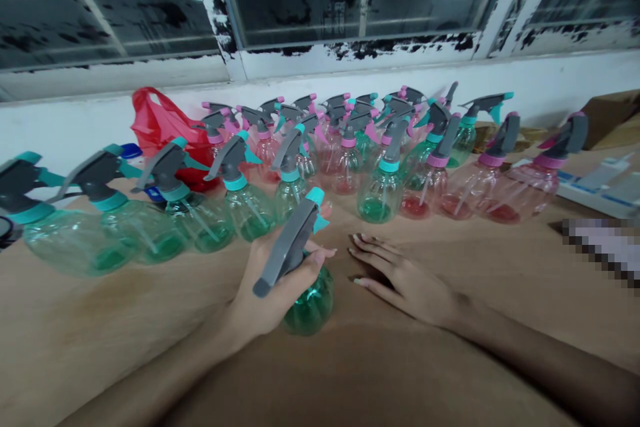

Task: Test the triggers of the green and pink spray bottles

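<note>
My left hand (280,280) is wrapped round the neck of a green spray bottle (311,307) with a grey trigger head and teal nozzle. That bottle stands at the near middle of the table, its neck hidden by my fingers. My right hand (405,277) lies on the tabletop to its right, fingers stretched out, holding nothing. Beyond my left hand runs a row of green spray bottles (205,223) with teal collars. Farther from my right hand are pink spray bottles (463,197) with pink collars, beside another green spray bottle (379,197).
Many more spray bottles crowd the back of the wooden table (450,373). A red plastic bag (167,127) sits at the back left, by the wall. Brown cardboard (613,120) and a white-and-blue tray (595,180) are on the right, near a pixelated object (607,247).
</note>
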`<state>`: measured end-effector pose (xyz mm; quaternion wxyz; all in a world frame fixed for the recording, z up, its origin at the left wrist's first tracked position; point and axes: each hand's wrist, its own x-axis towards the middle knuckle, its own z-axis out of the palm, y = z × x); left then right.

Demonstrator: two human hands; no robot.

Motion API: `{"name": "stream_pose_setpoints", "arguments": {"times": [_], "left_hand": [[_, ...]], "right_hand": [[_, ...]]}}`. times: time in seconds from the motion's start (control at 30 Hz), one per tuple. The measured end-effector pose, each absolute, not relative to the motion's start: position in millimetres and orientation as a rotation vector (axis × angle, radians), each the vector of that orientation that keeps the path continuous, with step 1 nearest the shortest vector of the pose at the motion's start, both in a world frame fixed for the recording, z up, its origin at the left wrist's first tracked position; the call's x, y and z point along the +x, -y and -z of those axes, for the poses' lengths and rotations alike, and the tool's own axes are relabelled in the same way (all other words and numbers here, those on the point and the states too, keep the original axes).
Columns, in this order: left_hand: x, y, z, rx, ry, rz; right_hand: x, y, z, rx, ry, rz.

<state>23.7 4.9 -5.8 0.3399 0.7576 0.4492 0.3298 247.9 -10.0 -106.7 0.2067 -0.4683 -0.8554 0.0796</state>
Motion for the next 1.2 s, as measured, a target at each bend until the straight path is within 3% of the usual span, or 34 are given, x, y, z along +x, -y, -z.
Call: {"name": "stream_pose_setpoints", "arguments": {"times": [1.2], "left_hand": [[25.2,-4.6,1.9,1.944,-1.163,-0.853]], "right_hand": [[248.1,10.3,106.9,-1.285,2.355,-0.231]]}}
